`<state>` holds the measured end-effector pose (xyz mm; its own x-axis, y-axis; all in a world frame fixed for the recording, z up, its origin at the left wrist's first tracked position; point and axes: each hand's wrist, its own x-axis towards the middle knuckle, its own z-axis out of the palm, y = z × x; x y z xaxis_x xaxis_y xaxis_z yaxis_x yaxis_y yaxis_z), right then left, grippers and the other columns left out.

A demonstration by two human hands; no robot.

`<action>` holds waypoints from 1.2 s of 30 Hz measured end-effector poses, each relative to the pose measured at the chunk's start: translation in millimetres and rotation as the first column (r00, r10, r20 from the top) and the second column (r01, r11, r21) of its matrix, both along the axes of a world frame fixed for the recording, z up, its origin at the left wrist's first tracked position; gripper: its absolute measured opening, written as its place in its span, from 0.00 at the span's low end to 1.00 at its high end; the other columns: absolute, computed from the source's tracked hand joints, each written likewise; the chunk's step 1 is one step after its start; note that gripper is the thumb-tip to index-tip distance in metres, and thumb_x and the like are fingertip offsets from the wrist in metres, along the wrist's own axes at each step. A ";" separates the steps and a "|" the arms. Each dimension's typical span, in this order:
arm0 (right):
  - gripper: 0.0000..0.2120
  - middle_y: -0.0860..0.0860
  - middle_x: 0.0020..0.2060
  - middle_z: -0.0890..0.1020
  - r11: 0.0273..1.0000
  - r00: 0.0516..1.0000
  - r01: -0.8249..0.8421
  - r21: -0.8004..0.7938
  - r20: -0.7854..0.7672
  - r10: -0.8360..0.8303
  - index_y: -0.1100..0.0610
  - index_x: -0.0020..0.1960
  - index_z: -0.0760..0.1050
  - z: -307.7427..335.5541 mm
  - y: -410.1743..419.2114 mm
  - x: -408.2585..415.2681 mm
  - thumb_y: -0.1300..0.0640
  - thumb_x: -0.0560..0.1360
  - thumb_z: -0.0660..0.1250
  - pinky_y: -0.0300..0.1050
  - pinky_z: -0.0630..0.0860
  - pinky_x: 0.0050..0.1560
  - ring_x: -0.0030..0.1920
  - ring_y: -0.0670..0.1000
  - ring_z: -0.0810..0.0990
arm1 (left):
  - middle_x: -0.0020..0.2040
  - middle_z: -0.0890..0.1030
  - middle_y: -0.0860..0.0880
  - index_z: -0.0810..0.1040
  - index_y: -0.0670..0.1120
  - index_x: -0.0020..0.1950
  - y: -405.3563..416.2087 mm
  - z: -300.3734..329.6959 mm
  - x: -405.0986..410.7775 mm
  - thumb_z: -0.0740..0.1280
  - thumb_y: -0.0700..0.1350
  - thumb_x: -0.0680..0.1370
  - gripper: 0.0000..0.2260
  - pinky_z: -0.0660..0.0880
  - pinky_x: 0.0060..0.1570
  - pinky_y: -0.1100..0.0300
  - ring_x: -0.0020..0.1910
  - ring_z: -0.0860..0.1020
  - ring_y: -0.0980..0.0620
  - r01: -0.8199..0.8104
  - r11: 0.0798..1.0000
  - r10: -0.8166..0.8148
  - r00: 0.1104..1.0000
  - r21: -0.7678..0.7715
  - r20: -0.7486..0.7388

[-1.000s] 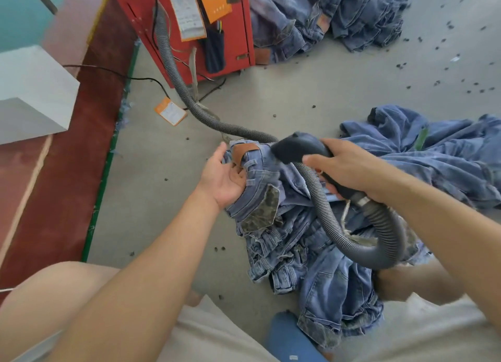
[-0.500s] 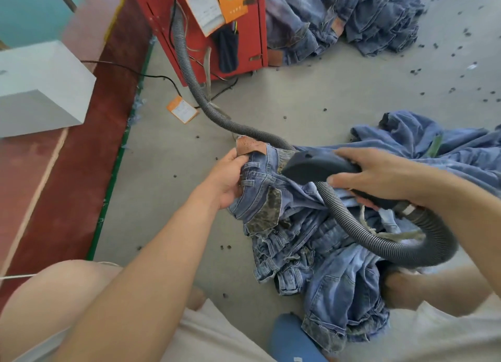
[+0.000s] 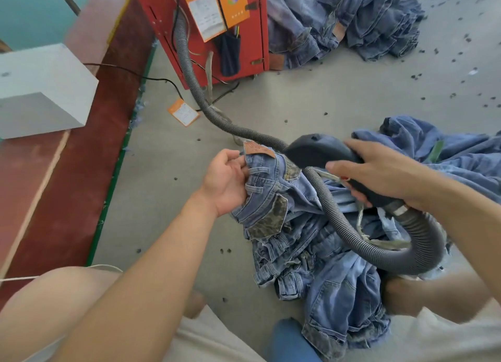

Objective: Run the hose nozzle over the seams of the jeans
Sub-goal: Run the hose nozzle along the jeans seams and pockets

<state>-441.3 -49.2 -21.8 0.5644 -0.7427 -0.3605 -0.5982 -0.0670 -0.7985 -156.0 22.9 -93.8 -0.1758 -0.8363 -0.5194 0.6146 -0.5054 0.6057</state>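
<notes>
A pair of blue jeans with a brown leather patch and camouflage pockets is bunched on the grey floor. My left hand grips the waistband just below the patch and lifts it. My right hand is wrapped around the dark nozzle, whose head hovers just right of the patch, above the waistband. The grey ribbed hose loops under my right wrist and crosses the jeans.
A red machine stands at the back with the hose rising to it. More jeans lie in piles at the back and far right. A white block sits on the left. Dark specks dot the floor.
The nozzle head has shifted up and a little right, off the waistband. My left hand has loosened and moved its hold to the waistband edge under the patch.
</notes>
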 end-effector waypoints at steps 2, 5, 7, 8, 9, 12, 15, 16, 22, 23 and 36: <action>0.05 0.54 0.27 0.81 0.996 0.992 -0.090 -0.003 -0.088 0.089 0.41 0.47 0.77 -1.9 4.6 9.4 0.42 0.80 0.67 0.45 0.78 0.29 0.24 0.50 0.78 | 0.42 0.84 0.43 0.76 0.40 0.64 2.8 1.9 -1.0 0.49 0.53 0.82 0.25 0.80 0.44 0.54 0.40 0.82 0.45 0.033 0.999 -0.035 0.997 -0.036 -0.063; 0.10 0.57 0.29 0.82 0.999 0.990 -0.003 -0.035 -0.143 -0.002 0.49 0.49 0.77 -10.7 8.4 24.8 0.43 0.80 0.67 0.55 0.81 0.32 0.26 0.53 0.79 | 0.44 0.84 0.43 0.76 0.40 0.66 5.2 -0.3 1.6 0.47 0.53 0.82 0.26 0.79 0.46 0.53 0.41 0.82 0.46 0.073 0.995 -0.078 0.994 -0.069 -0.071; 0.11 0.59 0.29 0.82 0.989 0.983 0.123 -0.076 -0.128 -0.132 0.51 0.48 0.75 -12.1 7.1 26.1 0.44 0.80 0.67 0.59 0.81 0.30 0.25 0.56 0.78 | 0.39 0.82 0.46 0.75 0.43 0.67 6.1 -1.0 6.7 0.47 0.52 0.81 0.25 0.75 0.44 0.54 0.37 0.78 0.48 0.081 0.994 -0.085 0.995 -0.071 -0.056; 0.11 0.58 0.27 0.81 0.985 0.983 0.145 -0.092 -0.100 -0.154 0.52 0.48 0.75 -9.1 5.4 23.1 0.44 0.80 0.67 0.58 0.80 0.29 0.23 0.56 0.78 | 0.37 0.80 0.48 0.76 0.45 0.67 6.6 0.2 10.3 0.48 0.52 0.80 0.24 0.72 0.42 0.54 0.36 0.75 0.49 0.095 0.993 -0.098 0.994 -0.069 -0.038; 0.11 0.56 0.26 0.81 0.987 0.988 0.133 -0.093 -0.068 -0.139 0.51 0.46 0.75 -4.4 2.9 18.7 0.44 0.80 0.67 0.55 0.79 0.28 0.23 0.55 0.77 | 0.36 0.77 0.50 0.78 0.48 0.64 7.4 2.6 13.7 0.50 0.51 0.79 0.22 0.70 0.41 0.54 0.36 0.72 0.49 0.121 0.990 -0.122 0.992 -0.065 -0.011; 0.07 0.56 0.27 0.80 0.992 0.994 -0.103 -0.076 -0.039 0.101 0.44 0.48 0.76 14.7 -0.4 5.2 0.41 0.80 0.67 0.53 0.79 0.27 0.23 0.57 0.77 | 0.37 0.67 0.52 0.80 0.51 0.50 9.6 10.5 22.9 0.57 0.47 0.76 0.12 0.70 0.40 0.55 0.35 0.67 0.51 0.259 0.965 -0.252 0.962 -0.053 0.101; 0.08 0.55 0.26 0.80 0.947 0.945 -0.317 -0.050 -0.104 0.311 0.34 0.57 0.74 26.3 6.0 0.3 0.40 0.79 0.67 0.53 0.80 0.28 0.23 0.55 0.78 | 0.49 0.78 0.46 0.75 0.46 0.60 12.0 11.6 28.4 0.60 0.43 0.78 0.11 0.74 0.43 0.52 0.41 0.78 0.49 0.365 0.931 -0.359 0.906 0.016 0.224; 0.09 0.54 0.26 0.81 0.933 0.926 -0.359 -0.032 -0.135 0.351 0.32 0.58 0.73 28.0 7.9 0.9 0.39 0.78 0.67 0.51 0.79 0.27 0.23 0.55 0.79 | 0.54 0.80 0.43 0.75 0.45 0.64 11.8 10.6 28.3 0.60 0.41 0.80 0.13 0.76 0.44 0.51 0.43 0.80 0.47 0.362 0.932 -0.359 0.899 0.037 0.250; 0.04 0.51 0.26 0.80 0.911 0.911 -0.405 -0.081 -0.119 0.395 0.40 0.55 0.75 14.7 16.6 26.0 0.45 0.81 0.68 0.42 0.74 0.28 0.23 0.49 0.76 | 0.50 0.82 0.40 0.76 0.44 0.66 13.7 0.2 22.5 0.60 0.43 0.85 0.11 0.69 0.43 0.52 0.43 0.77 0.45 0.226 0.968 -0.249 0.901 0.105 0.355; 0.04 0.51 0.27 0.80 0.922 0.931 -0.363 -0.133 -0.083 0.355 0.42 0.55 0.75 11.1 17.2 30.7 0.46 0.81 0.68 0.40 0.73 0.27 0.23 0.48 0.76 | 0.48 0.82 0.42 0.77 0.44 0.65 13.7 -0.8 21.6 0.60 0.44 0.86 0.10 0.68 0.41 0.53 0.43 0.76 0.45 0.217 0.971 -0.240 0.904 0.105 0.353; 0.02 0.54 0.28 0.81 0.936 0.942 -0.334 -0.113 -0.029 0.333 0.40 0.52 0.75 14.1 15.5 32.6 0.44 0.81 0.67 0.49 0.76 0.27 0.24 0.54 0.77 | 0.43 0.74 0.43 0.76 0.43 0.61 13.1 16.1 15.7 0.52 0.62 0.81 0.26 0.59 0.36 0.53 0.37 0.65 0.47 0.291 0.956 -0.293 0.951 0.032 0.096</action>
